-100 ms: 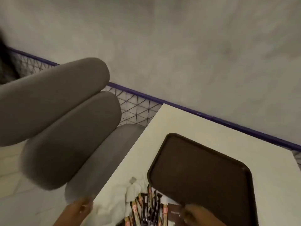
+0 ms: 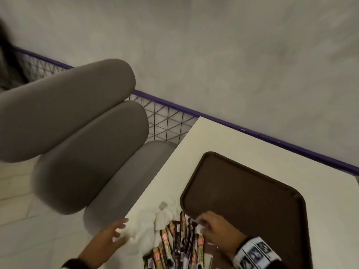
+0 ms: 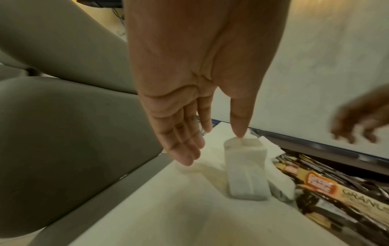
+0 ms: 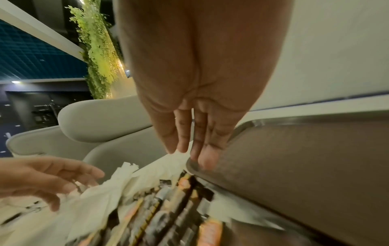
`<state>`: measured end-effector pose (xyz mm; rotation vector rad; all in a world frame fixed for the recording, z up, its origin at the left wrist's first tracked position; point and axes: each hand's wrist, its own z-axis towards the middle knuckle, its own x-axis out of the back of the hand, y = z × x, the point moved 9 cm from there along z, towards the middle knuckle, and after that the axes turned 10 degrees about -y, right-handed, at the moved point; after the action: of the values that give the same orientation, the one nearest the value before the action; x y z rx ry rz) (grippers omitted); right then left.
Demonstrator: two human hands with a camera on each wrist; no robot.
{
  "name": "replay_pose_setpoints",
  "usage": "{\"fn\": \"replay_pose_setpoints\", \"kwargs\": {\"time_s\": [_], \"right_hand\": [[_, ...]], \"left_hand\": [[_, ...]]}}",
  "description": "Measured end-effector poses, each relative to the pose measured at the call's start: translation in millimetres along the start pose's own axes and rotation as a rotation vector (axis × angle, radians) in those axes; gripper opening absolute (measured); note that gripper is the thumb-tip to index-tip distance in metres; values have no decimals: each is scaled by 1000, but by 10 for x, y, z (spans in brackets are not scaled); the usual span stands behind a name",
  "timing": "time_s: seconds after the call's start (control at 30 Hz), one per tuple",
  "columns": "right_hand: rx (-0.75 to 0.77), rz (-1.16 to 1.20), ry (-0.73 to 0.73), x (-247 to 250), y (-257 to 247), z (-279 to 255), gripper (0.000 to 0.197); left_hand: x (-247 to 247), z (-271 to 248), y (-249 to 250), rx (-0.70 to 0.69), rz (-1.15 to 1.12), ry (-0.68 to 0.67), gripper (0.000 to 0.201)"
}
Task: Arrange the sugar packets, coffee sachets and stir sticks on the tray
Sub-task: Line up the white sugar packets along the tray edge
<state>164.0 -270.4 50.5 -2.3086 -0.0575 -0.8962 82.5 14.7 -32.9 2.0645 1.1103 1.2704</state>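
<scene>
Both hands slack and empty, left hand [image 2: 111, 234] over white packets [image 3: 244, 173], right hand [image 2: 217, 230] at the tray [image 2: 252, 191] rim; we advise lifting packets singly.

Glossy printed coffee sachets [image 2: 175, 247] are lying beside soft crumpled white paper packets [image 3: 244, 169], a matt grainy brown plastic tray [image 2: 252, 193] sitting on the smooth pale desk [image 2: 233, 144].

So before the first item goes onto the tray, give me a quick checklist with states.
1. Tray surface free to receive items: ok, the visible part is bare.
2. Coffee sachets within reach, beside the tray: ok.
3. Left hand free: ok, fingers straight, touching the white packets.
4. Right hand free: ok in the right wrist view, fingers straight at the tray rim.
5. Stir sticks located: cannot tell.
6. Sachets sorted: not ok, heaped.
</scene>
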Motion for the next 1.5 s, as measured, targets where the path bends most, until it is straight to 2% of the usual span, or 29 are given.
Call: {"fn": "replay_pose_setpoints", "kwargs": {"time_s": [0.1,0.2,0.33,0.4,0.5,0.57,0.63,0.7,0.77,0.87,0.9,1.0,1.07,1.2,1.3,1.37,1.43,1.5], "right_hand": [[48,52,42,-39,-266,509,47],[29,2,7,-100,-365,888,69],[-13,-120,-72,-201,-502,1177,88],[-76,-162,-126,-294,-479,1246,98],[-141,-230,-168,-401,-425,1312,102],[-137,-321,-127,-374,-459,1328,88],[-108,-473,-49,-290,-530,1321,63],[-97,-526,19,-224,-553,1304,46],[-106,-498,48,-189,-525,1292,39],[-122,-370,13,-201,-450,1292,46],[-118,-354,4,-210,-444,1294,49],[-106,-432,-9,-232,-464,1318,52],[-113,-499,-19,-245,-468,1330,49],[-105,-497,6,-225,-466,1311,38],[-74,-359,54,-153,-465,1272,32],[-64,-194,71,-110,-426,1261,26],[-70,-58,79,-70,-385,1235,22],[-81,17,99,-26,-348,1201,21]], "left_hand": [[-142,-40,140,14,71,-106,64],[-131,-41,170,63,-16,-84,77],[-216,-103,224,28,-26,-155,132],[-300,-100,248,33,37,-211,137],[-380,-11,323,2,124,-224,109],[-379,83,349,-14,191,-196,85],[-301,156,367,-2,215,-132,69],[-224,214,380,15,154,-74,65],[-230,255,389,20,108,-75,73],[-350,309,405,17,102,-130,104],[-384,327,410,11,127,-129,104],[-430,397,423,-3,182,-84,89],[-436,445,402,-1,134,-72,77],[-400,475,410,-44,83,-68,40],[-342,439,472,-109,31,-28,17],[-311,404,461,-138,-16,33,20],[-302,362,461,-174,-80,74,10],[-320,319,466,-210,-133,93,11]]}}
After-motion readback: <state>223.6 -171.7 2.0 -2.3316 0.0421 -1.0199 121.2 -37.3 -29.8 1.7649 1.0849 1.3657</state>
